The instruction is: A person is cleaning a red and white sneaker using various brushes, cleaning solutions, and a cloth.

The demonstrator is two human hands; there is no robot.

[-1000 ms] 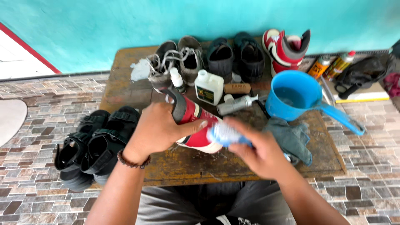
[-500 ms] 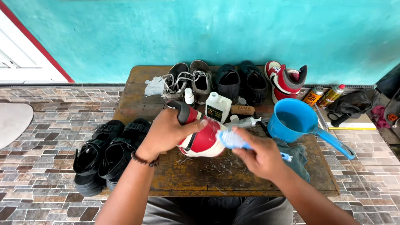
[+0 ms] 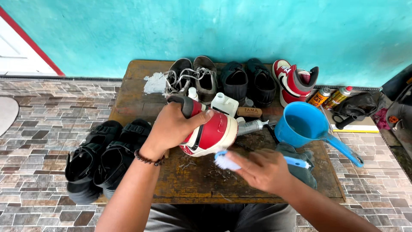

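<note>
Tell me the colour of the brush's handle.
Light blue, with white bristles; the brush sits in the right hand, seen in the head view.

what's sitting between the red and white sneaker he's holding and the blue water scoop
A grey metal spray nozzle lies on the wooden table between the red and white sneaker and the blue scoop, seen in the head view.

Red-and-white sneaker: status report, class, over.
Left hand grips red-and-white sneaker. Right hand holds blue brush at its sole. Blue scoop beside, clear.

Bare forearms, dark beaded bracelet (image 3: 147, 158) at left wrist, grey trousers (image 3: 219, 217).
</note>
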